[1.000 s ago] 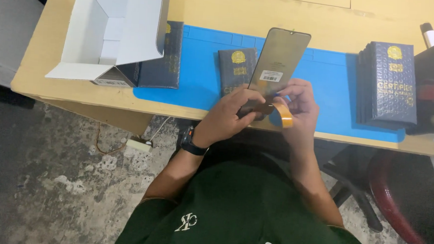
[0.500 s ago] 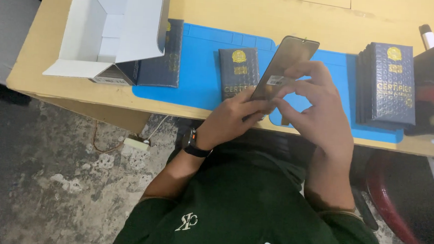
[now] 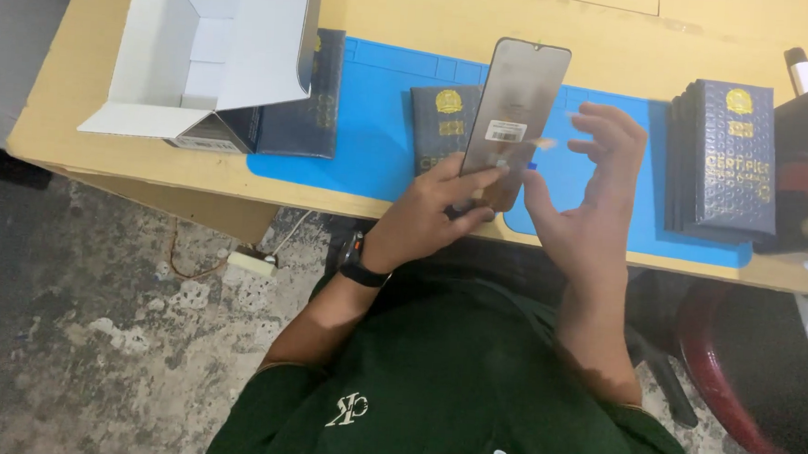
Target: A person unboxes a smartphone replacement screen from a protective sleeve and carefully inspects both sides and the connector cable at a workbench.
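Two hands over the blue mat (image 3: 380, 152), one phone screen (image 3: 513, 113) between them. Left hand (image 3: 428, 214) pinches the screen by its lower end, fingers closed on it, thumb across the back near the white sticker (image 3: 506, 131). Screen is raised, tilted, its notched top away from the person, above the mat and clear of it. Right hand (image 3: 594, 209) just beside the screen's right edge, fingers spread and loose, holding nothing I can make out; a small pale blur near the fingertips, can't tell what it is. Step in hand, as I judge it: checking or peeling at the back of the screen. Next move likely calls for a fine fingertip pinch from the right hand while the left keeps the screen steady. Small dark booklet (image 3: 442, 123) lies on the mat behind the screen. Stack of dark boxes (image 3: 726, 156) at right, open white box (image 3: 210, 51) at left, all on the wooden table (image 3: 433, 17).
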